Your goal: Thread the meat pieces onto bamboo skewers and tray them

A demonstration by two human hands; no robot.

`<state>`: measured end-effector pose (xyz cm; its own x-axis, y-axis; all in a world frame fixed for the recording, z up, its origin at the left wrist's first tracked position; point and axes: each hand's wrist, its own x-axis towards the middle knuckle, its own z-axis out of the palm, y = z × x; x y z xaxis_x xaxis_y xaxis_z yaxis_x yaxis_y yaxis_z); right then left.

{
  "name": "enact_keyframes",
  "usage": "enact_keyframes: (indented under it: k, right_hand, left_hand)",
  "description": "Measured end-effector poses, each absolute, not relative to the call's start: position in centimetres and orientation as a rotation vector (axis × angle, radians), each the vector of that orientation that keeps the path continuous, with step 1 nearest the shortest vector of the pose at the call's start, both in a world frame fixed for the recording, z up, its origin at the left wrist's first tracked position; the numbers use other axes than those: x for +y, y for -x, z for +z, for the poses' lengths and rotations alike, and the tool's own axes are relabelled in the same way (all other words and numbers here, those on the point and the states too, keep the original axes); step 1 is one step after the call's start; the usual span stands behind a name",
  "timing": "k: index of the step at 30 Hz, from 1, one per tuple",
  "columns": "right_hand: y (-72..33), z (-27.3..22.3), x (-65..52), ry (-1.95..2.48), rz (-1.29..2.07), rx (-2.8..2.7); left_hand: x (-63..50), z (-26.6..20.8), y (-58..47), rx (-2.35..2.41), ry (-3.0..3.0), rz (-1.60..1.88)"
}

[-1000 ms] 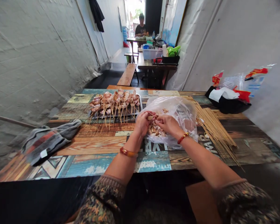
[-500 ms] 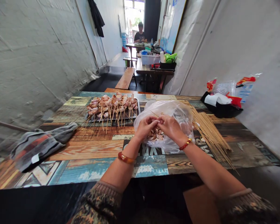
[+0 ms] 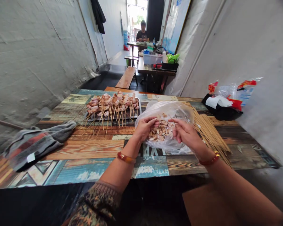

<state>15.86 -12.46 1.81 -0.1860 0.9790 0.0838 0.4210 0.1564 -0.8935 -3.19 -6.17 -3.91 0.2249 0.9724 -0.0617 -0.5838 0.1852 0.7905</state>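
An opened clear plastic bag (image 3: 153, 108) lies on the table in front of me, with many small pale tan pieces (image 3: 160, 133) inside, their exact kind unclear. My left hand (image 3: 146, 127) is over the bag's left side, thumb and fingers pinched together; whatever they hold is too small to name. Over the right side, my right hand (image 3: 185, 133) also pinches, its fingertips pointing left; its contents cannot be made out. A gap separates the hands. Left of the bag, skewers of pinkish meat-like pieces (image 3: 114, 102) are heaped on a metal tray (image 3: 140, 108), sticks toward me.
Loose bamboo skewers (image 3: 209, 131) lie right of the bag. A grey cloth (image 3: 42, 142) rests at the table's left. At the back right stands a black container (image 3: 223, 111) with packets. Beyond are a bench (image 3: 126, 78), another table and a seated person (image 3: 142, 33).
My hands were together over the bag and have separated. The right has moved right and slightly down, the left slightly left. More of the pieces in the bag now show between them.
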Motion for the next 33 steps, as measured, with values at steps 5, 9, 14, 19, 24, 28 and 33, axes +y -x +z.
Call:
enact_keyframes:
  k: [5, 9, 14, 19, 24, 28, 33]
  right_hand:
    - [-14.3, 0.8, -13.9, 1.247, 1.403, -1.286]
    - [-13.0, 1.0, -13.6, 1.146, 1.577, -1.134]
    - [-12.9, -0.7, -12.0, 1.096, 1.514, -1.341]
    - [-13.1, -2.3, -9.3, 1.159, 0.982, -1.728]
    - [-13.2, -3.0, -7.4, 1.125, 0.646, -1.861]
    - [-13.6, -3.8, -7.6, 1.045, 0.566, -1.92]
    - [-13.8, -3.5, -8.1, 0.942, 0.509, -1.955]
  left_hand:
    - [-6.5, -3.9, 3.1, 0.677, -0.769, 1.169]
    - [-6.5, -3.9, 3.1, 0.704, -0.807, 1.159]
    - [-6.5, -3.9, 3.1, 0.743, -0.813, 1.165]
    - [-6.5, -3.7, 3.1, 0.758, -0.76, 1.178]
    - [-6.7, -3.3, 3.0, 0.756, -0.721, 1.163]
    - [-6.6, -3.3, 3.0, 0.772, -0.746, 1.148]
    - [-6.4, -3.3, 3.1, 0.764, -0.753, 1.167]
